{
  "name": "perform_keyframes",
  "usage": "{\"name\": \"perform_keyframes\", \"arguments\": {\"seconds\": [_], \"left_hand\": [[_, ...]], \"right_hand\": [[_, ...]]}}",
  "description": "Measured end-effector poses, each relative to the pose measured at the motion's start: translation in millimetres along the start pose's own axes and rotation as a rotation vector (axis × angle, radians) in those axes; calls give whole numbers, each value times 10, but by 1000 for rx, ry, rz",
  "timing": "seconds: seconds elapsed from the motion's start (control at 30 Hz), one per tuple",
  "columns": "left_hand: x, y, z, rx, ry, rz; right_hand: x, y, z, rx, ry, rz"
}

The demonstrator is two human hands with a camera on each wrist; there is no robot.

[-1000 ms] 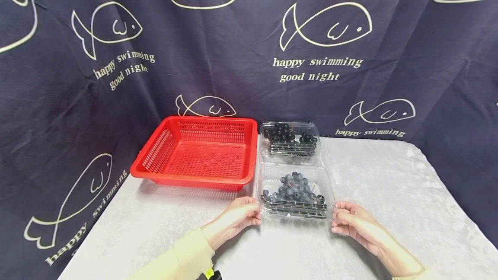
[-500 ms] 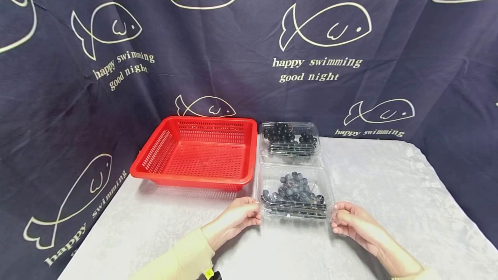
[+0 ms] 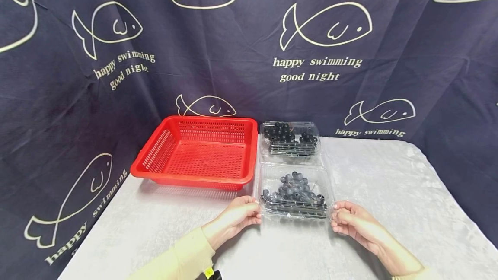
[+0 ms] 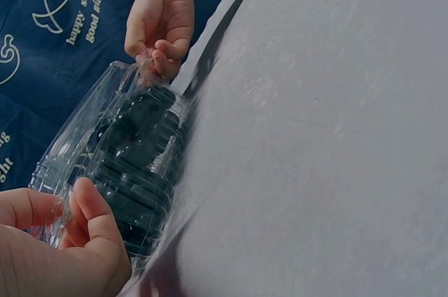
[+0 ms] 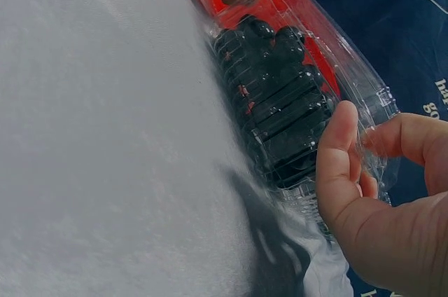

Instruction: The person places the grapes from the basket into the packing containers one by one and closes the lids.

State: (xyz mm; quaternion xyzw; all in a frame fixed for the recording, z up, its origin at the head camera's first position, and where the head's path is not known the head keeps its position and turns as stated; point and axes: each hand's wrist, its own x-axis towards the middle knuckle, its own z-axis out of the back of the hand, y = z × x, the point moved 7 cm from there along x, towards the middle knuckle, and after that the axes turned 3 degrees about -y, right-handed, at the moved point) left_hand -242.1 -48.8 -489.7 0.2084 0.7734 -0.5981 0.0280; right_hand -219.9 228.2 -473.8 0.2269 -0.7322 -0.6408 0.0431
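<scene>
A clear plastic clamshell box (image 3: pixel 295 170) with dark grapes (image 3: pixel 296 188) inside sits on the table between both hands, its lid down. At its near left corner my left hand (image 3: pixel 237 217) pinches the rim between thumb and fingers. My right hand (image 3: pixel 355 224) grips the rim at the near right corner the same way. The left wrist view shows the left thumb and fingertips on the box's edge (image 4: pixel 105 129). In the right wrist view the right thumb lies along the rim of the box (image 5: pixel 308 192), over the grapes (image 5: pixel 280 101).
Behind it stands a second clear clamshell box (image 3: pixel 289 152) of dark grapes. A red plastic basket (image 3: pixel 249 167) with slotted walls is at the left. Dark fabric (image 3: pixel 241 55) with fish drawings hangs along the back and sides of the pale-covered table (image 3: pixel 389 176).
</scene>
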Motion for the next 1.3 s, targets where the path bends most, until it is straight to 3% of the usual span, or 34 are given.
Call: {"name": "perform_keyframes", "arguments": {"seconds": [0.57, 0.9, 1.3], "left_hand": [[-7, -1, 44, 5, -29, -40], [-16, 9, 67, 6, -35, -22], [-51, -35, 132, 42, -58, -45]], "right_hand": [[-6, 48, -55, 136, 116, 84], [9, 32, -38, 121, 106, 69], [-9, 36, 38, -2, 40, 33]]}}
